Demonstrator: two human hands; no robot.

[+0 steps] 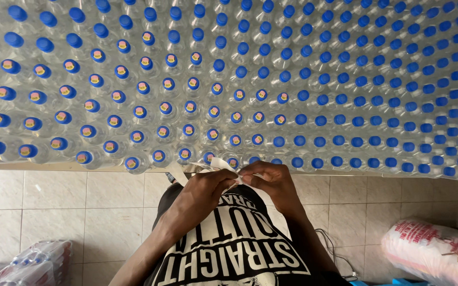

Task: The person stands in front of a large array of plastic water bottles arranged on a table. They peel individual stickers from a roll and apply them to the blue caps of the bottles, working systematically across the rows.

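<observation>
While both hands pinch sticker strip (pixel 219 163), left hand (pixel 202 196) and right hand (pixel 271 182) nearly touching; sticker could tear or fold onto itself; front-row bottles (pixel 208 157) within knocking reach.

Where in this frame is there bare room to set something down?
Bare floor tiles lie between the table edge and the wrapped bottle packs; more tiles lie left of the white sack. The capped bottles crowd the tabletop.

Even, soft daylight fills the view, with no hard shadows. The clear water bottles (pixel 292 79) catch pale glare along their shoulders. Wide-lens distortion bends the bottle rows at the left and right edges. Focus is sharp at the centre, slightly softer at the corners.
</observation>
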